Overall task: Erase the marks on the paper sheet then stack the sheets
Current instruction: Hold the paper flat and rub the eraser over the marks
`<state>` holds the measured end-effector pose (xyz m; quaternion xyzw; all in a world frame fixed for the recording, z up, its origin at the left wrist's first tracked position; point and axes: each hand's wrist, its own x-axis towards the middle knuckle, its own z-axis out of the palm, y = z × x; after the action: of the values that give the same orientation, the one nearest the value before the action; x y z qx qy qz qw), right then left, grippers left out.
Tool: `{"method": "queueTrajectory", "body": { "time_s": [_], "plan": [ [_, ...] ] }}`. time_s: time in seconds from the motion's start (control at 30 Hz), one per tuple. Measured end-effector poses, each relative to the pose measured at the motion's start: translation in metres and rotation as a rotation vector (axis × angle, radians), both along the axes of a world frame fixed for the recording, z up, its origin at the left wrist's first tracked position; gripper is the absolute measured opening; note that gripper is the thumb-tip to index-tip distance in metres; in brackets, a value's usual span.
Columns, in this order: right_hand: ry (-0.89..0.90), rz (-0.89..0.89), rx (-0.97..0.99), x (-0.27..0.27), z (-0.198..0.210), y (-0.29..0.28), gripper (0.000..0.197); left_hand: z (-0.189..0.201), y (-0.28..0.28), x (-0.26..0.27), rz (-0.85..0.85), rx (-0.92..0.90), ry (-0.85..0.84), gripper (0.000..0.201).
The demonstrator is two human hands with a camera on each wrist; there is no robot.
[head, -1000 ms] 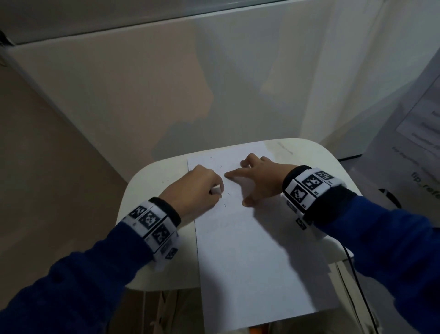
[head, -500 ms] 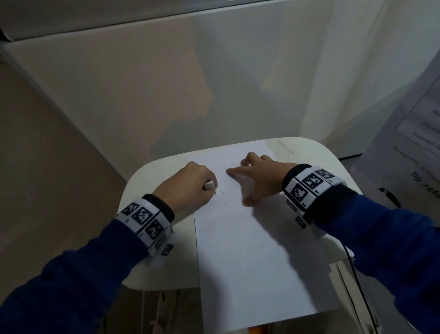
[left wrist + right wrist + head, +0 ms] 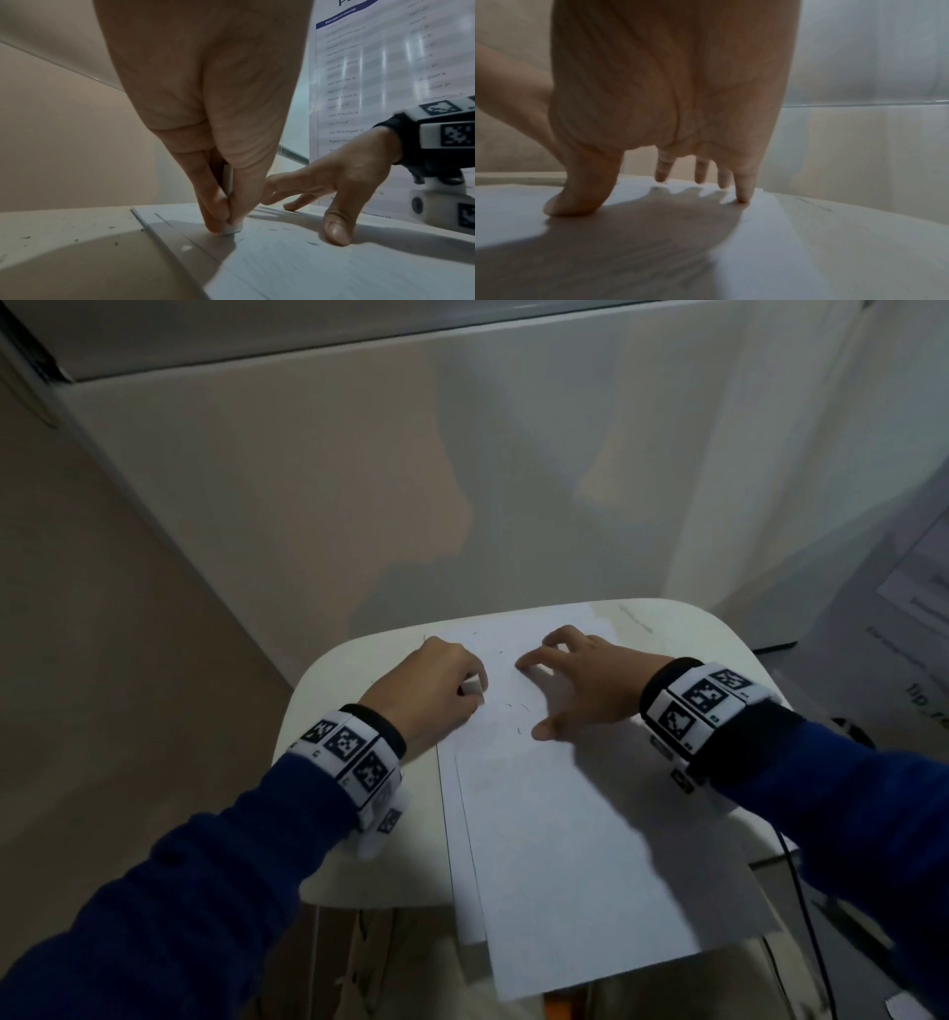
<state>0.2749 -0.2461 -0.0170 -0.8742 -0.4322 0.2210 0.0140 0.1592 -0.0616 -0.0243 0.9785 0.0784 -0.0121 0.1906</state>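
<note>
Two white paper sheets lie overlapped on a small white table [image 3: 339,690]; the top sheet [image 3: 590,855] hangs over the near edge, and the lower sheet [image 3: 464,906] shows as a strip along its left side. My left hand [image 3: 436,685] pinches a white eraser [image 3: 471,686] [image 3: 232,228] and presses its tip on the top sheet's left part. My right hand [image 3: 585,680] spreads its fingertips [image 3: 743,198] and thumb on the same sheet, holding it flat. Small dark pencil marks [image 3: 516,708] and eraser crumbs lie between the hands.
The table's rounded edge [image 3: 308,865] drops off close to my left wrist. A white wall panel [image 3: 462,480] stands right behind the table. A printed poster [image 3: 372,81] hangs at the right, and a black cable [image 3: 801,880] runs down by the table's right side.
My left hand with the eraser has slid left and back across the sheet. The top sheet has shifted right, uncovering a strip of the lower sheet. The right hand stays in place.
</note>
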Motion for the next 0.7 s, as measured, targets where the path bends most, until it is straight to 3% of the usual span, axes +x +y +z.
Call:
{"method": "queueTrajectory", "body": {
  "time_s": [0.17, 0.43, 0.7],
  "plan": [
    [0.036, 0.142, 0.021, -0.011, -0.002, 0.000, 0.087, 0.002, 0.009, 0.002, 0.023, 0.006, -0.026, 0.016],
    [-0.020, 0.139, -0.119, -0.009, 0.001, 0.015, 0.096, 0.001, 0.011, -0.010, 0.029, 0.036, 0.007, 0.019],
    [-0.062, 0.149, -0.174, -0.012, -0.011, 0.022, 0.083, 0.007, 0.005, -0.015, -0.053, 0.049, 0.080, 0.017]
  ]
}}
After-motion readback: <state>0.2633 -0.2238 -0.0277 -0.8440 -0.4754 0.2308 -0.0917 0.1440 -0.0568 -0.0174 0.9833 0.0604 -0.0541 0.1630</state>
